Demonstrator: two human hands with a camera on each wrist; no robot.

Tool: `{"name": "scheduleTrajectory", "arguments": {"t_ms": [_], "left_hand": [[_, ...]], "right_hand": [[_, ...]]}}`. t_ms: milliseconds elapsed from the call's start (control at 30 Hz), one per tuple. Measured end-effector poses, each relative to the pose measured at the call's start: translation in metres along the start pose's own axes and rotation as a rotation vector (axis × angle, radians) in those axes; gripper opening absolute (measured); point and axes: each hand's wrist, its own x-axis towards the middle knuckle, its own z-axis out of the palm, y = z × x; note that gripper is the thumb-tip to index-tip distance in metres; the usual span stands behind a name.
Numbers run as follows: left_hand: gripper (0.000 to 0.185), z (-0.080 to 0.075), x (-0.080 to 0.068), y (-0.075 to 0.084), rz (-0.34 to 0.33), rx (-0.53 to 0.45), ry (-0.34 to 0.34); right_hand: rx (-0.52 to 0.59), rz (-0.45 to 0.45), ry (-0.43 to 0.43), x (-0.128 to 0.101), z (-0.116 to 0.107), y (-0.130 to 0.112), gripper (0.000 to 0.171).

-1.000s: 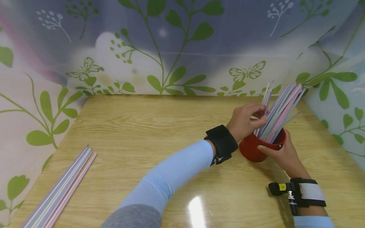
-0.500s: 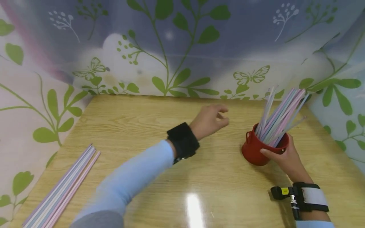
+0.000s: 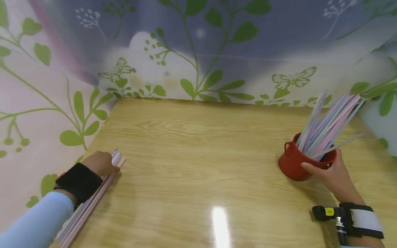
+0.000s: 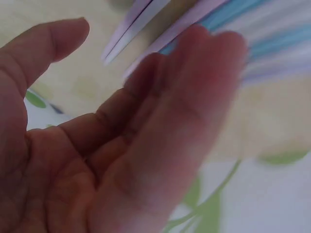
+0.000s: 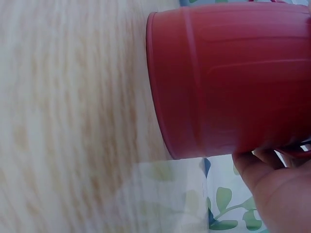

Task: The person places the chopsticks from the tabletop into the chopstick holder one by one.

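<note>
A small red metal bucket (image 3: 293,164) stands upright at the right of the table, filled with long thin pastel straw-like sticks (image 3: 329,125) that lean to the right. My right hand (image 3: 336,179) holds the bucket at its near right side, thumb at the front near the rim; the right wrist view shows the bucket wall (image 5: 228,82) with fingers against it. At the far left my left hand (image 3: 100,163) is over a bundle of similar sticks (image 3: 88,212), near their far ends. In the left wrist view its thumb and fingers (image 4: 160,141) are apart, sticks (image 4: 228,19) showing beyond them.
The wood-grain table (image 3: 198,151) spans the space between the bundle and the bucket. A patterned backdrop (image 3: 229,58) with leaves and butterflies rises behind and along the sides. One stick (image 3: 348,142) juts low over the bucket's right rim.
My left hand has let go of sticks in the bucket and swung left across the table to the bundle. My right hand has kept its hold on the bucket. The head view has shifted left.
</note>
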Motion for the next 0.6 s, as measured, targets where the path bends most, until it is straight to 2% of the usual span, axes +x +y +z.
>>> {"name": "scheduleTrajectory", "arguments": {"t_ms": [100, 167, 367, 500, 600], "left_hand": [[0.031, 0.017, -0.005, -0.014, -0.028, -0.073, -0.018], [0.031, 0.025, -0.004, -0.012, -0.016, -0.102, 0.004], [0.024, 0.034, -0.004, -0.003, -0.014, -0.045, 0.121], [0.015, 0.037, -0.006, 0.005, -0.033, 0.015, 0.178], [0.013, 0.040, -0.007, 0.009, -0.014, 0.045, 0.248]], "right_hand": [[0.001, 0.001, 0.005, 0.002, 0.004, -0.001, 0.077], [0.016, -0.024, 0.004, 0.001, 0.002, -0.001, 0.077], [0.049, -0.074, 0.020, 0.001, 0.001, -0.001, 0.077], [0.037, -0.044, 0.019, 0.000, 0.001, 0.001, 0.077], [0.033, -0.015, 0.018, 0.000, 0.002, 0.002, 0.078]]}}
